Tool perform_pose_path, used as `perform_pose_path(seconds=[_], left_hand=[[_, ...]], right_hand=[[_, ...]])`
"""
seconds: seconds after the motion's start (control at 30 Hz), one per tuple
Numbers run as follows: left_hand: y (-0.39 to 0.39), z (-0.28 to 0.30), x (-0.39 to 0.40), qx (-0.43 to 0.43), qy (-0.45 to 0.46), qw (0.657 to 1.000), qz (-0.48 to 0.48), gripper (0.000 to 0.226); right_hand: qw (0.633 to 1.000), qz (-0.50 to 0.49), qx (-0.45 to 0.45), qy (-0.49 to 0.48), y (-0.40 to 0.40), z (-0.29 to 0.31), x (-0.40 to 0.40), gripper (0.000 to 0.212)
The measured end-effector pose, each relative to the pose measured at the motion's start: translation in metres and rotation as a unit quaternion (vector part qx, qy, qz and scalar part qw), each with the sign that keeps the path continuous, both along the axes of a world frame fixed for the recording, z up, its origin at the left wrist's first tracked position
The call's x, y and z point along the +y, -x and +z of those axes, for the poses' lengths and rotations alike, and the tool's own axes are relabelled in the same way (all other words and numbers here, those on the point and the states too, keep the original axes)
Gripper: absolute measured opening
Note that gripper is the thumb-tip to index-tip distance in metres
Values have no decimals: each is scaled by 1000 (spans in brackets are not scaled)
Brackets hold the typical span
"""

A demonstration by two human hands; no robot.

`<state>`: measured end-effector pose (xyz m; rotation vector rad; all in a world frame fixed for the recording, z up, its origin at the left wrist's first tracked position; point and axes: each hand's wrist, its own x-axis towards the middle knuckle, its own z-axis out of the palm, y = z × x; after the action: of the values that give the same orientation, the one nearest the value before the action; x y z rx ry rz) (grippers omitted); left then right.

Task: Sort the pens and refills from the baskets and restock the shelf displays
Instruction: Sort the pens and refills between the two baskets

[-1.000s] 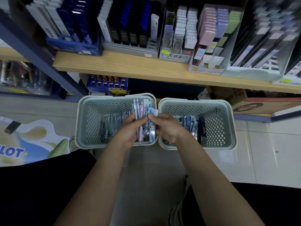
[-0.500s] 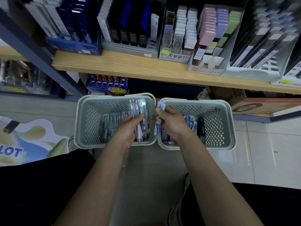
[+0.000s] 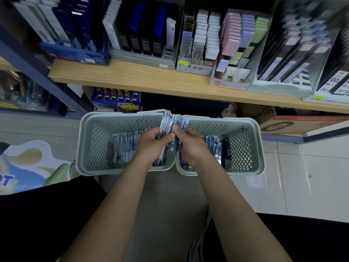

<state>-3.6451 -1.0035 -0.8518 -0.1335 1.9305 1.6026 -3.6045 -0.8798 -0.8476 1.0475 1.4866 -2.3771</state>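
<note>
Two pale green perforated baskets stand side by side on the floor, the left basket [image 3: 88,148] and the right basket [image 3: 255,148], each with several pens and refill packs inside. My left hand [image 3: 151,146] grips a bundle of clear and pink pens [image 3: 166,121] upright over the seam between the baskets. My right hand [image 3: 190,146] touches the left one and pinches several flat refill packs [image 3: 182,123] with barcodes. More packs [image 3: 219,148] lie in the right basket.
A wooden shelf [image 3: 170,82] runs above the baskets with display boxes: blue and black refill boxes [image 3: 143,31], white packs [image 3: 204,38], pastel cases [image 3: 243,35] and long dark packs [image 3: 294,50]. A cardboard box [image 3: 294,123] sits on the floor at right. A printed floor mat [image 3: 22,163] lies left.
My hands had moved apart, the right one over the right basket with packs. Now they are together again over the seam, pens and packs side by side.
</note>
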Motion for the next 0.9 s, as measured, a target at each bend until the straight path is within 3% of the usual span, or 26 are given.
perform_pose_path(seconds=[0.07, 0.23, 0.3, 0.47, 0.5, 0.6, 0.67, 0.8, 0.9], left_hand=[[-1, 1, 1, -16, -5, 1000, -5, 33], [-1, 1, 5, -55, -43, 997, 34, 8], [-1, -3, 3, -54, -21, 997, 44, 12], [-3, -20, 0, -50, 72, 995, 47, 23], [-4, -23, 1, -53, 83, 994, 40, 23], [-8, -30, 4, -57, 87, 994, 20, 18], [-9, -31, 5, -58, 85, 995, 5, 19], [-7, -34, 6, -63, 76, 995, -4, 19], [-4, -38, 5, -72, 62, 995, -2, 20]], right_hand=[[1000, 7, 13, 3, -2, 2, 6, 14], [999, -21, 33, 18, -6, 9, 26, 20], [998, -51, 35, 9, -9, 7, 37, 16], [994, 12, -98, -56, -18, -12, 55, 12], [989, 27, -126, -66, -18, -18, 53, 17], [984, 55, -167, -24, -14, -44, 43, 71], [983, 80, -164, -2, -10, -64, 41, 95], [982, 112, -150, 1, -5, -65, 38, 118], [985, 130, -114, 0, -8, -72, 36, 106]])
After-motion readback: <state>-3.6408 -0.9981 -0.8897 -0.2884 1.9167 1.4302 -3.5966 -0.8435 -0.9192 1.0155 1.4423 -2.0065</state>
